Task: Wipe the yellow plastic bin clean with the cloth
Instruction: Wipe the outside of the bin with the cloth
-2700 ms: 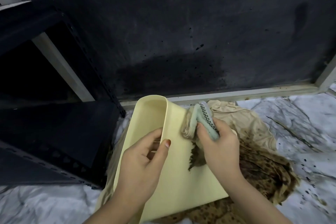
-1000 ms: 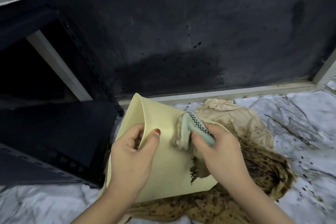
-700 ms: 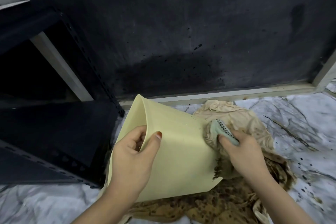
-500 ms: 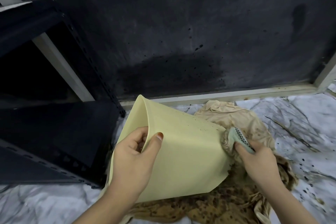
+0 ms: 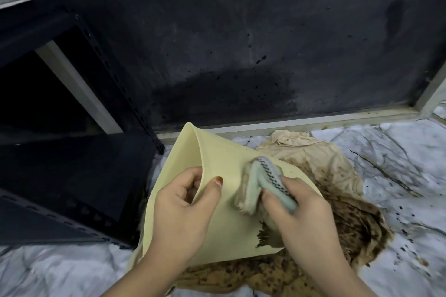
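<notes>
yellow plastic bin (image 5: 224, 231) lies tipped on its side on the marble floor (image 5: 398, 152), open rim toward the left, outer wall facing up at the camera. left hand (image 5: 185, 210) grips the rim edge: thumb pressed on the outer wall, fingers (image 5: 190, 179) curled over the lip into the opening, so it's pinching the bin wall. right hand (image 5: 304, 212) is closed around a bunched cloth (image 5: 260, 185), pale green with a dark stitched edge and a grubby beige fold, pressed flat against the bin's outer wall, just right of the left thumb; right fingers are wrapped tight on the cloth, tips hidden under it. dark brown smear (image 5: 265, 239) sits on the wall just below the right hand, near the bin's bottom edge. under and to the right of the bin is a stained beige rag (image 5: 313, 159), heavily browned on its near half. dark splatter dots on the floor at right. black metal shelving (image 5: 72, 176) stands at left, touching or just beside the bin rim, can't tell which. dark wall panel (image 5: 241, 43) behind, with a damp-looking darker patch low down
</notes>
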### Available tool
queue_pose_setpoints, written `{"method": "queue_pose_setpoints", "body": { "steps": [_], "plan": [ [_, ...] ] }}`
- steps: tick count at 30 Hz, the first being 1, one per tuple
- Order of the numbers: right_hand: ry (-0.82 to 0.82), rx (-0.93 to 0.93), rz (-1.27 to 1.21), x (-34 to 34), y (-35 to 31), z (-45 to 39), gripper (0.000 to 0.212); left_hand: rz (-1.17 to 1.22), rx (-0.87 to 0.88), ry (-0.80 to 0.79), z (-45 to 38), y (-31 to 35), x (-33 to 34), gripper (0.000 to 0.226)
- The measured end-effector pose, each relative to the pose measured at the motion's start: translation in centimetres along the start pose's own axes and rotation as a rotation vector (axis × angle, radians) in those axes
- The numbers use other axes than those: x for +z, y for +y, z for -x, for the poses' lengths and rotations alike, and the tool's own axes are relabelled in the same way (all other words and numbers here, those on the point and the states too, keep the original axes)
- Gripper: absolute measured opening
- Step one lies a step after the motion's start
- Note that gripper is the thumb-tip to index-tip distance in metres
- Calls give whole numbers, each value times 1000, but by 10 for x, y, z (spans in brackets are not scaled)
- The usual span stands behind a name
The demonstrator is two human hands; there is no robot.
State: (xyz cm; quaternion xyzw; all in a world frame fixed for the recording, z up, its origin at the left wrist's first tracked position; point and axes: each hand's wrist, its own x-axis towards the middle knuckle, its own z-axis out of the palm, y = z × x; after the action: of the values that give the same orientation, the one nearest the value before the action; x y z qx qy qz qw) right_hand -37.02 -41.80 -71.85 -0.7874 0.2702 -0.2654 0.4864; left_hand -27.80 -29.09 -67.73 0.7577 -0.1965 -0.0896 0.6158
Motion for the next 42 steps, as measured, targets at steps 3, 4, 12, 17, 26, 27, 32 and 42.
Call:
{"method": "queue_pose_setpoints", "body": {
  "steps": [3,4,12,17,26,27,32,42],
  "plan": [
    [-66,-56,-37,5,-20,0,6,-17,25,-45,2,3,0,7],
    [-77,-61,-34,5,-22,-1,5,-16,22,-46,2,3,-1,11],
    [-20,125,-40,-5,15,-13,7,-29,-19,-13,-2,2,-8,14],
    [71,258,32,-18,54,-20,7,-38,-107,-40,-5,2,-15,14],
    [127,413,117,-35,88,-11,24,-64,-280,-131,-17,16,-22,38],
    [128,418,126,-35,89,-8,24,-55,-285,-113,-18,17,-22,34],
    [120,420,130,-35,84,5,18,-127,-226,-17,-16,16,-18,22],
    [87,304,123,-25,67,16,26,-84,-124,-19,-9,18,-11,28]
  ]
}}
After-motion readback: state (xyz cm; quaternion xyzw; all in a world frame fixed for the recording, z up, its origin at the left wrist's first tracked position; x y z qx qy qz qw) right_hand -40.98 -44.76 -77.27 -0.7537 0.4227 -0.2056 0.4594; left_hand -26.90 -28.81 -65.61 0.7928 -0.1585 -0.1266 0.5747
